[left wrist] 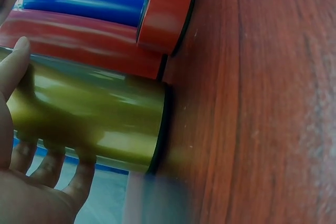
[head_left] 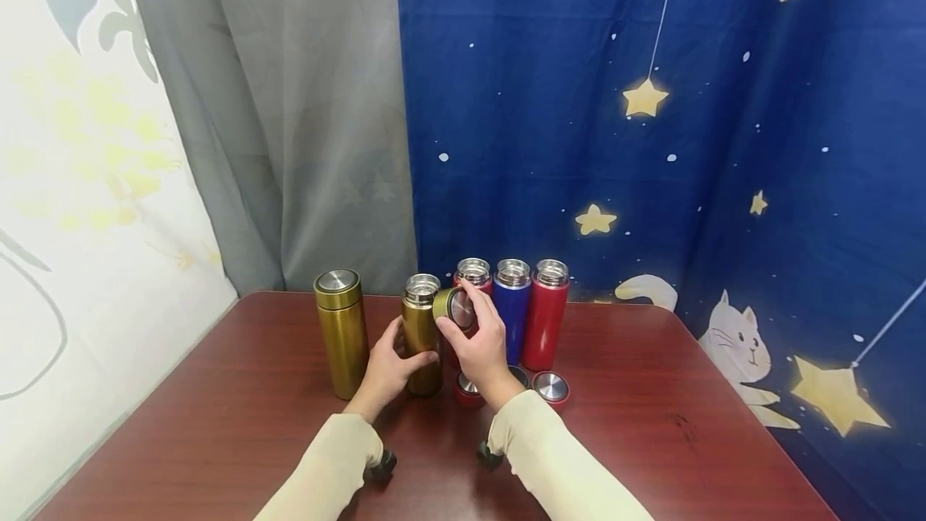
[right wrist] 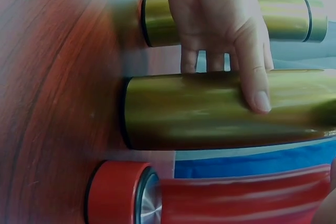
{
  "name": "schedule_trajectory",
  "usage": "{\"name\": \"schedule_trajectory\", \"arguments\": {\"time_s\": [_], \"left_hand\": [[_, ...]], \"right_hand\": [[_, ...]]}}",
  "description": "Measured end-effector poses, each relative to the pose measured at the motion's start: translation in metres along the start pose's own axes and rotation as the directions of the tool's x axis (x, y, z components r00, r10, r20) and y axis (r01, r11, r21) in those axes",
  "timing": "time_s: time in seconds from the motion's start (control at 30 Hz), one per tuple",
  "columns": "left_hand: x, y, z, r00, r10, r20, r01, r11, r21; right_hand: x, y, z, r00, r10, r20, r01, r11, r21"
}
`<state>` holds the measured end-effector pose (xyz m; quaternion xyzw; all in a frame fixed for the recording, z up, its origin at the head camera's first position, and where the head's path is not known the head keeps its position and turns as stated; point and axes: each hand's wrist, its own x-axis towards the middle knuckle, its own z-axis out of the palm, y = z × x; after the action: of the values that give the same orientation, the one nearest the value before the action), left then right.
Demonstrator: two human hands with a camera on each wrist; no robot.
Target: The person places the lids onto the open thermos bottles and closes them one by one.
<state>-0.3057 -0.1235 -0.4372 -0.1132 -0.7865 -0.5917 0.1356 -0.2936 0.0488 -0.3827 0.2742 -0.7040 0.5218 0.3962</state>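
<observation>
My left hand grips an uncapped gold thermos flask standing upright on the table. In the left wrist view its thumb and fingers wrap the gold body. Just right of the flask's steel mouth, my right hand pinches a gold lid, tilted so its silver top faces right. The lid looks apart from the mouth. Left of the hands stands a capped gold flask. The right wrist view shows the left thumb lying across the held flask; the lid is out of sight there.
To the right stand an uncapped blue flask and red flask; another red flask is partly behind my right hand. Before them lie a red lid, another red lid and a partly hidden dark lid. Curtains hang behind the table.
</observation>
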Motion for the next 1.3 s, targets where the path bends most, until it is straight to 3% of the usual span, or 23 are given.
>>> {"name": "schedule_trajectory", "arguments": {"time_s": [0.47, 0.77, 0.93, 1.13, 1.3], "left_hand": [[0.002, -0.006, -0.002, 0.999, 0.027, 0.029, -0.028, 0.999, 0.033], [0.002, -0.007, -0.002, 0.999, 0.047, 0.026, -0.048, 0.998, 0.044], [0.0, -0.002, -0.002, 0.999, 0.041, 0.022, -0.041, 0.998, 0.042], [-0.01, 0.024, -0.006, 0.996, 0.082, 0.029, -0.084, 0.995, 0.045], [-0.005, 0.009, -0.005, 0.998, 0.052, 0.032, -0.054, 0.998, 0.04]], "right_hand": [[0.012, -0.001, 0.008, 1.0, 0.017, 0.024, -0.016, 0.999, -0.04], [0.022, -0.009, 0.017, 0.994, 0.094, -0.049, -0.096, 0.994, -0.058], [0.029, -0.01, 0.023, 0.996, 0.066, -0.065, -0.07, 0.996, -0.056], [0.037, -0.011, 0.026, 0.999, 0.048, -0.006, -0.049, 0.997, -0.06], [0.041, -0.012, 0.026, 0.985, 0.105, 0.137, -0.098, 0.993, -0.058]]}}
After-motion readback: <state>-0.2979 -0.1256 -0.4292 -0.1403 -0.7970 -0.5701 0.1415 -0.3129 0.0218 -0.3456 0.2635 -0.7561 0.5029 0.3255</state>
